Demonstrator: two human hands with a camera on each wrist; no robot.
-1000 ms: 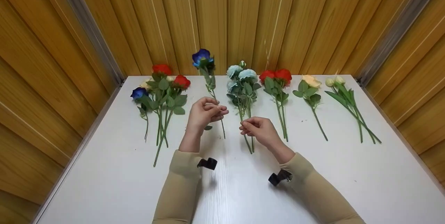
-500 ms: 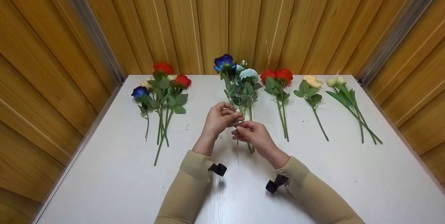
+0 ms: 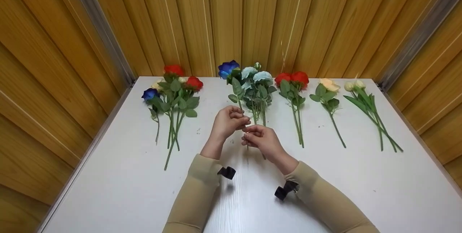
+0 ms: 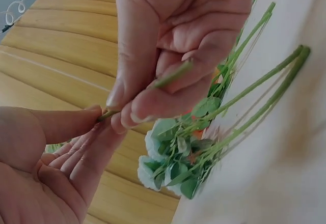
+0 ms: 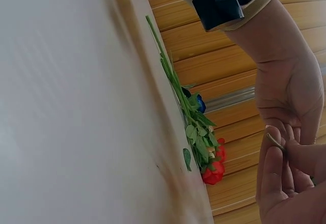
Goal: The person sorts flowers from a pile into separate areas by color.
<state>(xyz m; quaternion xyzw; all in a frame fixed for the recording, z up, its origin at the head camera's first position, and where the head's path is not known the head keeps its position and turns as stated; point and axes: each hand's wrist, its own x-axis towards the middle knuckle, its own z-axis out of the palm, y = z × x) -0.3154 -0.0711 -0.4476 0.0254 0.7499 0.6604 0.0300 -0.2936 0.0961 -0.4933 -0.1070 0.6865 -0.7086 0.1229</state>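
Stem (image 4: 173, 75) of the blue rose (image 3: 228, 69) sat pinched between thumb and fingers of my left hand (image 3: 228, 121), while my right hand (image 3: 263, 139) pinched it just lower down, the two hands close together. The bloom showed near the far edge of the white table (image 3: 119, 189), just left of the pale blue flowers (image 3: 262, 76). Two red roses (image 3: 299, 77) lay farther right; a mixed bunch (image 3: 183, 103) lay well apart to my left.

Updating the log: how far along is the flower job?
Apparently done: two red roses, a peach rose and pale tulips lie separately on the table.
In hand: a blue rose, held by left hand and right hand.
Remaining, probably: laying it down, perhaps separating overlapping leftmost flowers.
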